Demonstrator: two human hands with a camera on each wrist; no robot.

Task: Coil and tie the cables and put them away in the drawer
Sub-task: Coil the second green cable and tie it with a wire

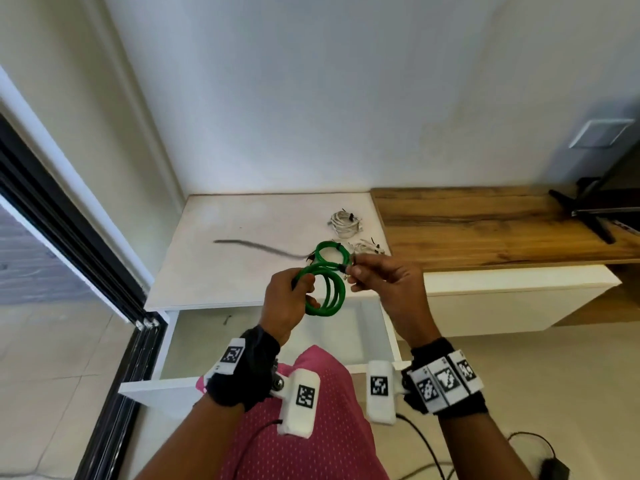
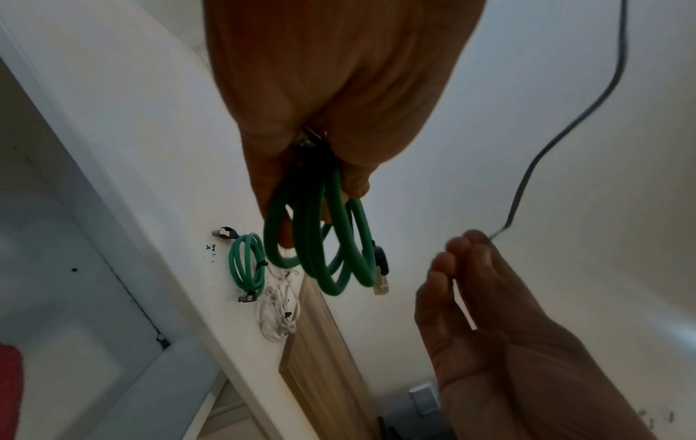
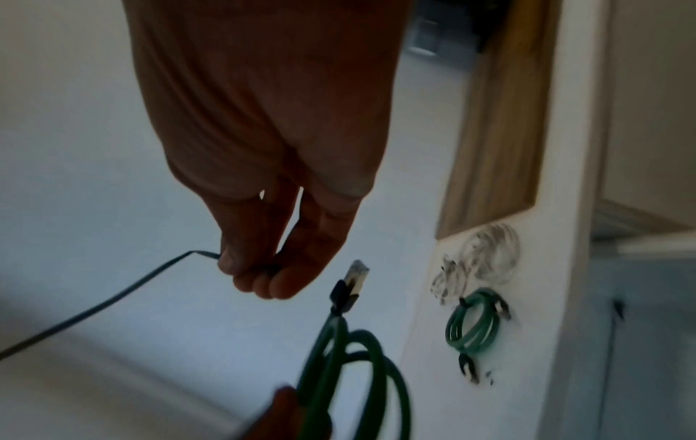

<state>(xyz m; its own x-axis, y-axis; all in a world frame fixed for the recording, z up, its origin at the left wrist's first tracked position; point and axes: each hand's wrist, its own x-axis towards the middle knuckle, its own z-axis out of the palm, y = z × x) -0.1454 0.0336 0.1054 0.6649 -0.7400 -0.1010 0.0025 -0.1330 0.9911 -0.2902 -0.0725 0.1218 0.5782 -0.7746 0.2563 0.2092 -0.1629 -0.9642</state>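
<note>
Holding a green coil over the open drawer

Head view: left hand (image 1: 289, 299) grips the coiled green cable (image 1: 327, 289) above the open drawer (image 1: 263, 341); right hand (image 1: 388, 282) pinches a thin dark tie (image 1: 256, 247).

Left wrist view: a second, tied green coil (image 2: 246, 262) and white cable bundles (image 2: 278, 315) lie on the white worktop (image 2: 158, 178).

Right wrist view: the held cable's connector (image 3: 352, 285) points upward.
</note>
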